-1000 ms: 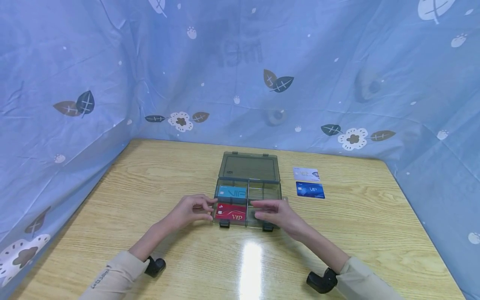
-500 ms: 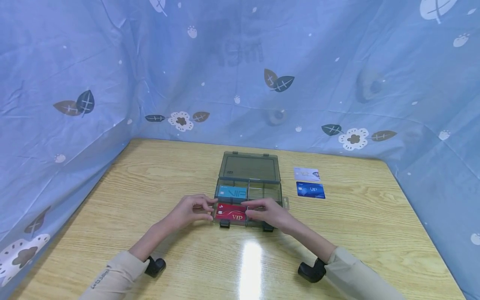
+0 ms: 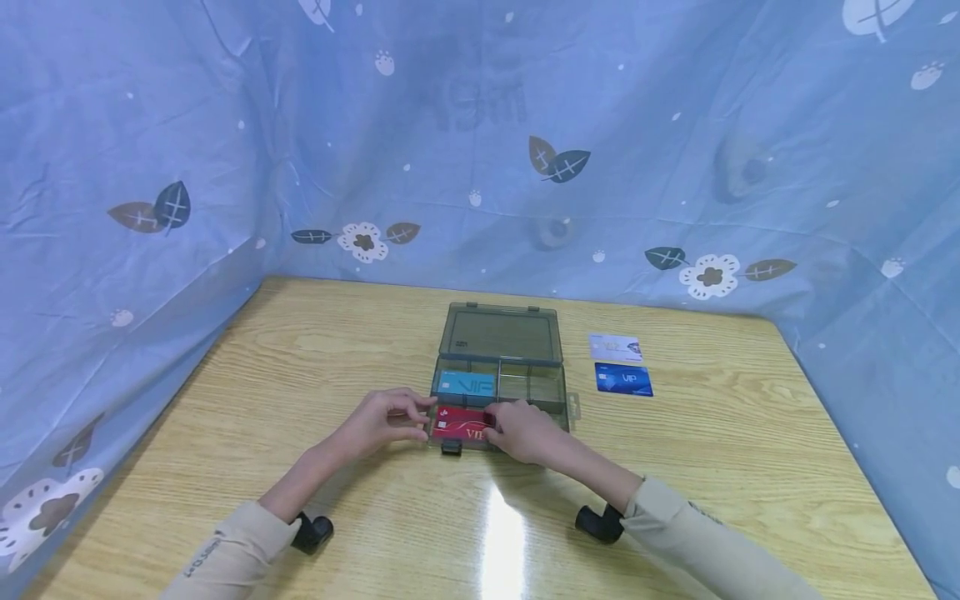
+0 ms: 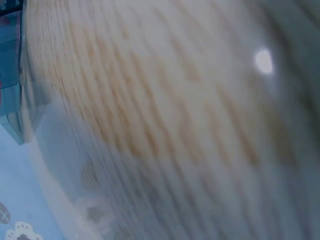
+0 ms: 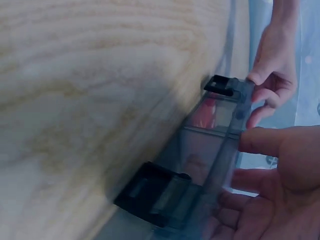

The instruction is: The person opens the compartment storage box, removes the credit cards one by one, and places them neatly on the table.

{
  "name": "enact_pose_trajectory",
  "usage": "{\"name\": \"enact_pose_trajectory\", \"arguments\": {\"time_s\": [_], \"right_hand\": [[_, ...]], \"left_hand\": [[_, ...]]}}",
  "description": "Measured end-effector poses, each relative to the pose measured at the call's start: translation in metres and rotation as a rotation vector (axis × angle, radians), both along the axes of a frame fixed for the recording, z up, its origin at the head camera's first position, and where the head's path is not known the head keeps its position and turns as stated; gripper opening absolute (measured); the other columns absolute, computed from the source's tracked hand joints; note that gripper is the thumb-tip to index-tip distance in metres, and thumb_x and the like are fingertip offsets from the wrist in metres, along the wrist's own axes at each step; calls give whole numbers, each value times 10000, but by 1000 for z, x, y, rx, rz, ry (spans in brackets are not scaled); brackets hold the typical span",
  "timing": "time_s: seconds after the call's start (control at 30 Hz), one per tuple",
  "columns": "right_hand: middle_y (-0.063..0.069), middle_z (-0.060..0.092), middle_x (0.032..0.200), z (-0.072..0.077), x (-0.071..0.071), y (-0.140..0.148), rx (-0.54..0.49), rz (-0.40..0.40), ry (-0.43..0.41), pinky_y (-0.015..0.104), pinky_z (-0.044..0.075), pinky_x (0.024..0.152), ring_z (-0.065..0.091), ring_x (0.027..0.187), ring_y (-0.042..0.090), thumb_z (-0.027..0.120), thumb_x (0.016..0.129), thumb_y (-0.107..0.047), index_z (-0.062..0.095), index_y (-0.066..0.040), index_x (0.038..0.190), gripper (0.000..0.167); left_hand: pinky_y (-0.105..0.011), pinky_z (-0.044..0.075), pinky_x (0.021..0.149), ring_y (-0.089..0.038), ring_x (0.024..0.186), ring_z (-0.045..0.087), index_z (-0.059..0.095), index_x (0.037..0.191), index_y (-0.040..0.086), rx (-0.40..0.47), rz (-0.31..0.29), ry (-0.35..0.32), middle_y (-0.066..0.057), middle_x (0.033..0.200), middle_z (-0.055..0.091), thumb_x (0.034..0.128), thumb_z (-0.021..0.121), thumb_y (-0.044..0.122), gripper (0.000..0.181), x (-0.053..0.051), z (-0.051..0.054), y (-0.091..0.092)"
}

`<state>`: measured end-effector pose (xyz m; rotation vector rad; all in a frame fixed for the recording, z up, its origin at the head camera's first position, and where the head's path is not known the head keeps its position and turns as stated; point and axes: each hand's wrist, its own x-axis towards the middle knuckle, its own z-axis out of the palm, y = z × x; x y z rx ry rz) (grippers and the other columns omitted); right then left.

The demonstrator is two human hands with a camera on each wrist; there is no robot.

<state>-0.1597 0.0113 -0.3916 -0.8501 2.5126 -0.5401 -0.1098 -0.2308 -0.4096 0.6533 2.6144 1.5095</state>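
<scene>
An open smoky see-through divided box (image 3: 532, 385) lies on the table, lid tilted back. A red VIP card (image 3: 456, 422) fills its front left compartment, and a light-blue VIP card (image 3: 467, 383) lies in the back left one. My left hand (image 3: 382, 417) holds the box's left end with curved fingers and thumb; the right wrist view shows this left hand (image 5: 277, 65) at the corner by the latch. Over the front right compartment, my right hand (image 3: 521, 429) reaches to the red card's right edge. In the right wrist view, the right hand's (image 5: 280, 175) fingertips are partly hidden behind the wall.
A pale VIP card (image 3: 615, 347) and a dark-blue VIP card (image 3: 624, 379) lie on the wooden table (image 3: 720, 433), right of the box. Black latches (image 3: 451, 447) stick out from the box's front. A patterned blue cloth (image 3: 480, 142) hangs around the table.
My right hand has moved left, from above the front right compartment to the red card's right edge, and its fingers have bent down. My left hand has stayed at the box's left end.
</scene>
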Motion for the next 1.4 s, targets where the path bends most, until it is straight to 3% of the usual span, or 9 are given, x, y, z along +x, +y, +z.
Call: {"name": "enact_pose_trajectory", "arguments": {"time_s": [0.13, 0.23, 0.3, 0.4, 0.53, 0.77, 1.1, 1.27, 1.4], "right_hand": [[31, 473, 619, 5, 2, -7, 135, 6, 7, 284, 335, 440, 432, 517, 158, 513, 990, -167, 618, -34, 1032, 174], [133, 638, 896, 6, 2, -15, 232, 16, 13, 385, 515, 603, 622, 776, 263, 506, 1001, -207, 579, 20, 1183, 300], [170, 649, 946, 5, 1, -18, 249, 11, -9, 390, 517, 620, 628, 769, 270, 501, 1008, -223, 476, 44, 1334, 422], [106, 610, 726, 2, -1, -17, 198, -10, -74, 302, 418, 475, 505, 519, 175, 478, 1018, -210, 280, 49, 1462, 551], [-1, 371, 508, 0, -4, -13, 89, -24, -111, 244, 219, 393, 254, 397, 102, 461, 1017, -155, 337, 37, 1409, 454], [45, 467, 619, 2, -2, -10, 43, -7, 1, 255, 284, 406, 391, 489, 150, 504, 1001, -135, 502, -38, 1088, 130], [208, 505, 1015, 2, 8, -9, 28, -17, 186, 237, 387, 411, 459, 540, 153, 577, 968, -153, 587, -4, 1048, 169], [201, 435, 1119, 0, 9, -7, -65, -29, 158, 250, 445, 476, 478, 637, 160, 598, 959, -158, 602, 20, 1104, 230], [134, 515, 1003, 1, 3, -5, -173, -17, 102, 334, 464, 636, 486, 767, 201, 627, 927, -89, 599, 15, 1032, 151]], "left_hand": [[-274, 564, 857, -285, 944, 679, 677, 805, 27, 10, 2, -3, -225, 1177, 633, 756, 774, 0, 111, -7, -17, -6], [-239, 553, 865, -249, 952, 678, 685, 808, 59, 13, 7, -1, -198, 1179, 641, 754, 779, 20, 115, -11, -26, -9], [-257, 556, 868, -280, 958, 673, 681, 805, 25, 5, 14, -2, -218, 1174, 638, 749, 775, -14, 116, -9, -21, -7], [-291, 562, 866, -331, 959, 665, 669, 803, -25, -6, 20, 2, -249, 1162, 633, 743, 766, -58, 119, -4, -9, -2], [-311, 570, 852, -334, 936, 671, 662, 797, -27, -21, 13, 22, -262, 1152, 633, 743, 765, -60, 121, 0, 1, 0], [-319, 571, 849, -322, 915, 681, 658, 790, -18, -15, 5, 41, -269, 1147, 631, 741, 766, -61, 126, 1, 2, 0], [-378, 575, 839, -337, 915, 682, 657, 788, -30, 7, -1, 19, -275, 1157, 624, 747, 757, -73, 117, 1, 0, 1], [-378, 578, 832, -341, 907, 684, 652, 785, -21, 7, 0, 13, -274, 1155, 623, 752, 751, -76, 118, 2, 1, 2], [-354, 579, 833, -343, 927, 678, 651, 786, -29, 4, 6, 5, -262, 1147, 630, 746, 753, -83, 121, 1, 2, 2]]}}
